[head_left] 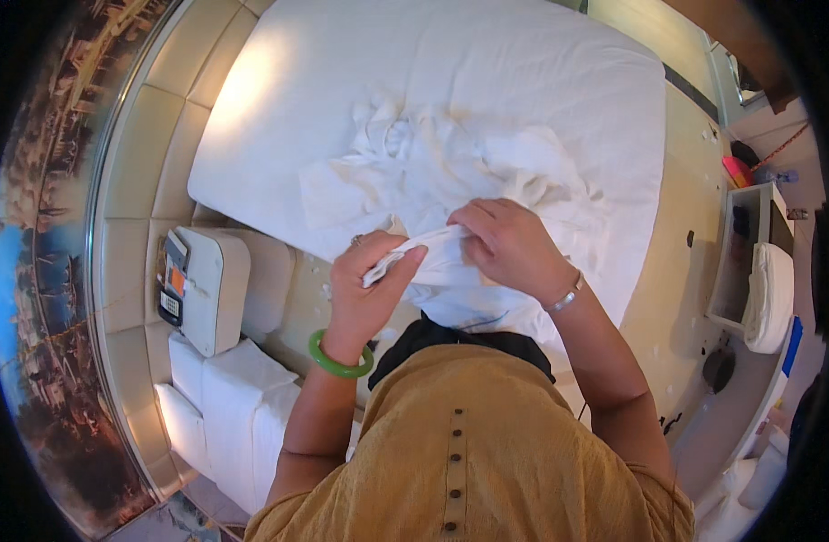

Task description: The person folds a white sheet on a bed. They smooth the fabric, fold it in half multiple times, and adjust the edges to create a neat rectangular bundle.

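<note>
A crumpled heap of white bed linen lies on the near part of the bed, and part of it hangs over the edge in front of me. My left hand, below a green bangle, is closed on a gathered edge of this linen, with the thumb laid along the fold. A short way to the right, my right hand grips the same strip, its fingers curled over the top. The strip is pulled between both hands. Whether the piece is a sheet or a cover, I cannot tell.
A bed with a white fitted surface fills the middle. At left stand a padded headboard, a white nightstand with a phone, and stacked white linen. White shelving with a folded white bundle is at right.
</note>
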